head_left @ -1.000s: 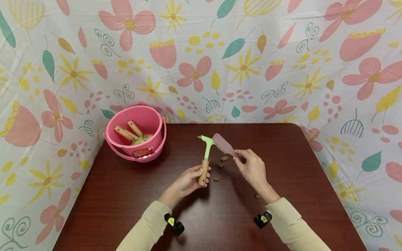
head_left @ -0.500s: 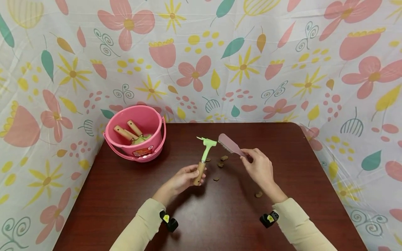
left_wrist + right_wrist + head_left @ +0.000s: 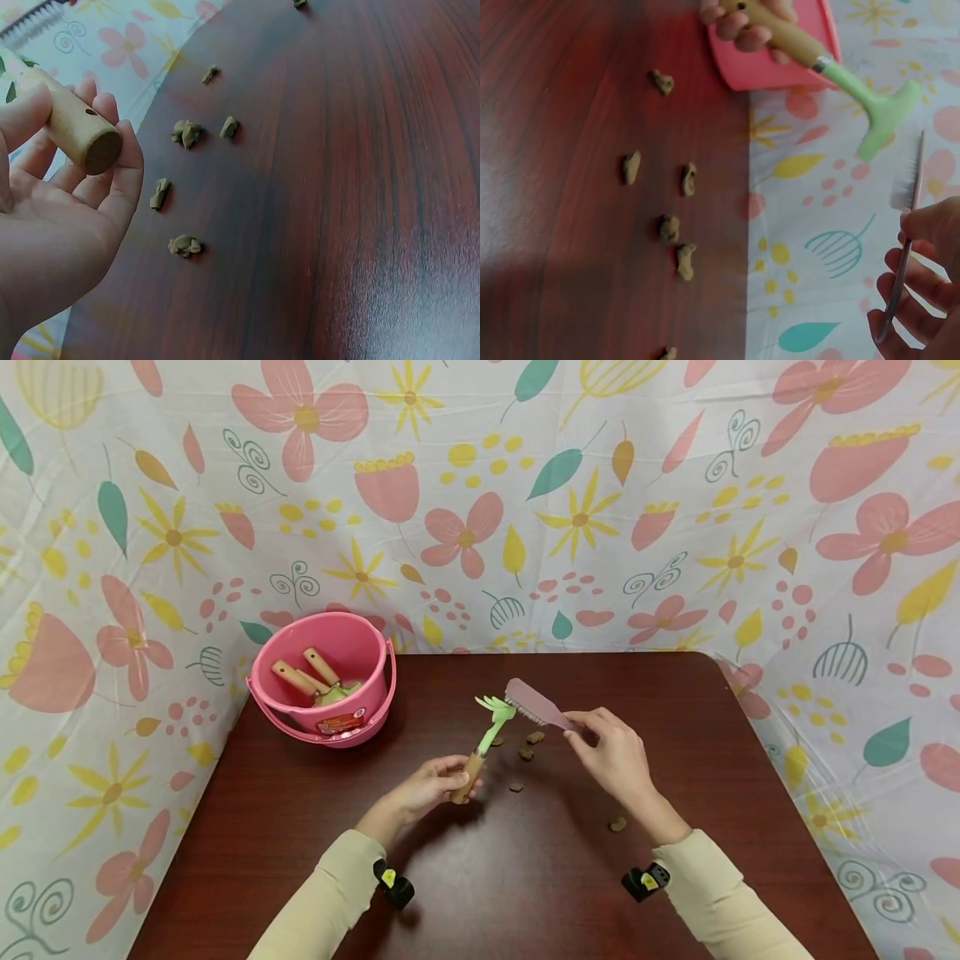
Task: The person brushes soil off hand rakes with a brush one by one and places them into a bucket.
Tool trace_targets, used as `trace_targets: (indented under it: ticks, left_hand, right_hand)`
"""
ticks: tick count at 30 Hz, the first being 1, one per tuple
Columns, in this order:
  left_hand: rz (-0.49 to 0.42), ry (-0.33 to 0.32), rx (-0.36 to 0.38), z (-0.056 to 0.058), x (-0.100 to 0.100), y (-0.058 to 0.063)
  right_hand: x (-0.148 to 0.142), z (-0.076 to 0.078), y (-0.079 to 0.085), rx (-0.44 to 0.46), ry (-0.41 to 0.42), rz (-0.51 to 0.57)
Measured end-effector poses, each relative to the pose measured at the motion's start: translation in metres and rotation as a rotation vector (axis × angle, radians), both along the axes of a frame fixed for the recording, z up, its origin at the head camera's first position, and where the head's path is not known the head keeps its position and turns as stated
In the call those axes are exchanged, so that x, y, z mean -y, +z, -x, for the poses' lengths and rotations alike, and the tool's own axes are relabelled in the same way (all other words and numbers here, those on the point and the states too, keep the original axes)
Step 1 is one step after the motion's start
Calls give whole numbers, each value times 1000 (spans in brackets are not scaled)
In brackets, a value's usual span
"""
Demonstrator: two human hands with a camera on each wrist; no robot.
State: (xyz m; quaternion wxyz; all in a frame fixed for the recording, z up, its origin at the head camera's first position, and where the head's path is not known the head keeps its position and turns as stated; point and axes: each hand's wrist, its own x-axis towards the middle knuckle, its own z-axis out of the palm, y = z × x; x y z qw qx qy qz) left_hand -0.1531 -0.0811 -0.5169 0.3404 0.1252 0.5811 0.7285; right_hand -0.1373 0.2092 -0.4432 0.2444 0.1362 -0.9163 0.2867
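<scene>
In the head view, my left hand (image 3: 427, 789) holds a hand rake by its wooden handle (image 3: 468, 777), its light green pronged head (image 3: 497, 707) tilted up. My right hand (image 3: 613, 753) pinches the handle of a pink brush (image 3: 531, 700), whose pale bristles overlap the rake's head. Both tools are raised over the table. From the left wrist, the handle's butt end (image 3: 101, 150) shows between thumb and fingers, the rake's head mostly cut off. In the right wrist view the brush (image 3: 911, 187) appears edge-on, bristles facing the green head (image 3: 889, 112).
Several brown dirt-like clumps (image 3: 526, 753) lie scattered on the dark wooden table (image 3: 525, 877); one clump (image 3: 617, 823) is near my right forearm. At the back left stands a pink bucket (image 3: 330, 631) containing wooden-handled green tools (image 3: 296, 677). A flowered cloth (image 3: 645, 585) hangs behind.
The rake has turned and dipped left with my left hand, so its prongs now show. My right hand moved the brush away to the right, then back against the rake's head.
</scene>
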Motion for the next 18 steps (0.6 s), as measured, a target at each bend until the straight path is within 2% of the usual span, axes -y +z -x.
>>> trace_targets:
  ticks: [7,12,18]
  left_hand:
    - [66,-23,-26,2,2,-1]
    - [74,-61,-51,2,3,-2]
    - [73,-76,-40,1,3,-1]
  right_hand:
    - [8,-1,11,27,107,22]
    - [11,-2,15,63,141,16]
    - [8,1,14,110,169,10]
